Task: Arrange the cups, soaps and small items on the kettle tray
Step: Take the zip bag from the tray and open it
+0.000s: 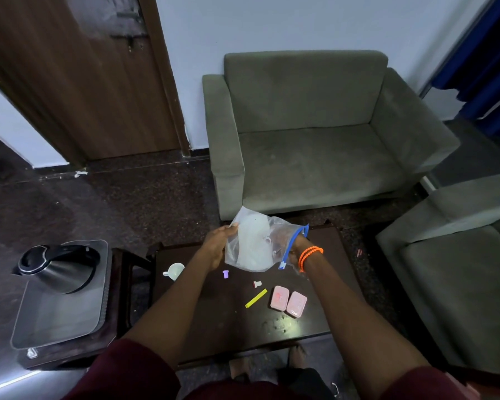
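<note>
Above the dark low table (324,319) I hold a clear zip bag (257,243) with a blue seal; a white cup shows inside it. My left hand (217,246) grips the bag's left side. My right hand (296,249), with orange bands at the wrist, reaches into the bag's open end, its fingers hidden. On the table lie a white cup (174,270), a purple cap (225,273), a small white and red cap (257,283), a yellow stick (256,298) and two pink soaps (279,297) (296,304). The grey tray (58,316) with the steel kettle (59,268) sits on a stand at left.
A grey sofa (315,134) stands behind the table and a second grey seat (456,255) to the right. A wooden door (78,76) is at the back left. My feet (296,356) show under the table's near edge.
</note>
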